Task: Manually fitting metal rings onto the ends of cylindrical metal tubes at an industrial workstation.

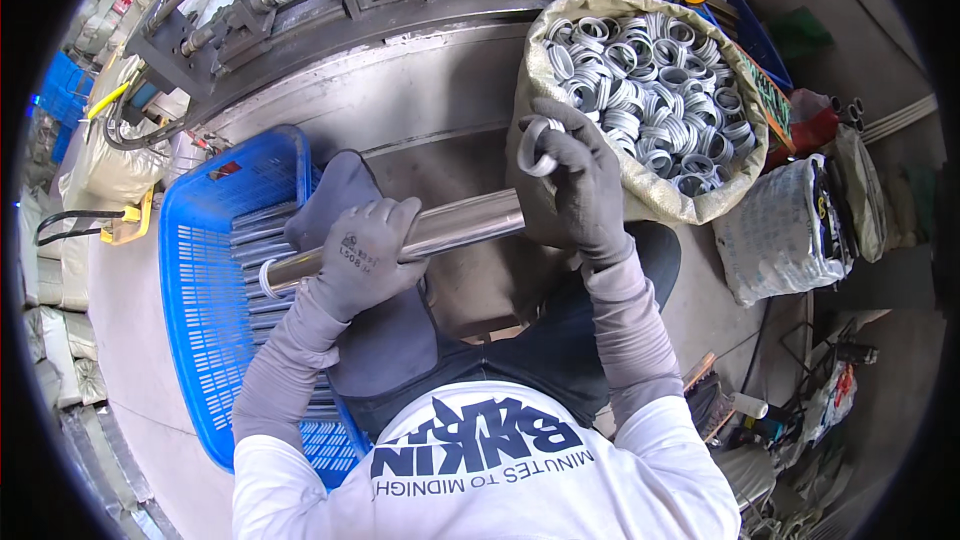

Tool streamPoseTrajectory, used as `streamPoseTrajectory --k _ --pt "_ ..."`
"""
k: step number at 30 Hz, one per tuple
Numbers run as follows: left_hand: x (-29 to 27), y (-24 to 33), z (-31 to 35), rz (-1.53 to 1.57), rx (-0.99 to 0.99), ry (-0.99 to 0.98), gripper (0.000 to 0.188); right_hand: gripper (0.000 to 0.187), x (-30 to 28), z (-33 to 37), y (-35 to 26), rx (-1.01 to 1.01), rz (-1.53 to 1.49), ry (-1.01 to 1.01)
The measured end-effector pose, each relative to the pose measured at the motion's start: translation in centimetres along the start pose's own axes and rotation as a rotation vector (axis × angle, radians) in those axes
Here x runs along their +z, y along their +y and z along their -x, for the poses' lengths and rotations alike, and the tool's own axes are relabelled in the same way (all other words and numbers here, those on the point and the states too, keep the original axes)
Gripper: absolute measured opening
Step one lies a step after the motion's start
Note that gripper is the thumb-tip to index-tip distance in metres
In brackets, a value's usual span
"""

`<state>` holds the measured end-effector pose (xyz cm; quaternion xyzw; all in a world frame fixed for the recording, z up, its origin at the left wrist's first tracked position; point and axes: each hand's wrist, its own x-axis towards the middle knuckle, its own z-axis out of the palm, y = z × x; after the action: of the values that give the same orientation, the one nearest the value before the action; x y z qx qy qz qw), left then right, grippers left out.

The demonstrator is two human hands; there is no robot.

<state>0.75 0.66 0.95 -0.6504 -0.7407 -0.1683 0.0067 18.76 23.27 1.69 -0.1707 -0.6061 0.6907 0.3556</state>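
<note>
My left hand (372,254), in a grey glove, is wrapped round a shiny metal tube (462,225) that slants across my lap. A pale ring (267,278) sits round the tube's left end. In my gloved right hand (578,172), raised just beyond the tube's right end, a pale grey plastic ring (538,148) is pinched between fingers and thumb, apart from the tube. Right behind that hand stands a woven sack (742,202) filled with many similar loose rings (665,90).
A blue plastic basket (188,240) holding several metal tubes (262,230) stands at my left. A metal machine frame (330,50) runs along the far side. Right of the sack are a wrapped bundle (778,230) and assorted clutter.
</note>
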Motion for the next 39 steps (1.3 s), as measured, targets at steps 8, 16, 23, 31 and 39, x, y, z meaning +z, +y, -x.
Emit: streamPoseTrajectory --k 8,16,23,31,39 --pt "0.5 -0.4 -0.4 -0.017 -0.004 0.031 0.055 0.04 -1.7 3.2 3.4 0.201 -0.086 0.027" --pt "0.8 -0.3 -0.3 -0.06 0.002 0.002 0.053 0.036 -0.4 2.1 2.9 0.263 0.294 -0.304" --pt "0.8 -0.1 -0.6 -0.074 -0.005 0.015 0.05 0.053 2.7 4.1 6.1 -0.014 0.112 0.107" --pt "0.8 0.1 -0.8 -0.071 -0.011 -0.007 0.049 0.045 3.1 4.0 7.1 -0.137 0.31 0.143" --pt "0.6 -0.3 -1.1 -0.089 -0.023 -0.082 0.053 0.044 4.9 3.5 7.4 -0.058 0.205 0.252"
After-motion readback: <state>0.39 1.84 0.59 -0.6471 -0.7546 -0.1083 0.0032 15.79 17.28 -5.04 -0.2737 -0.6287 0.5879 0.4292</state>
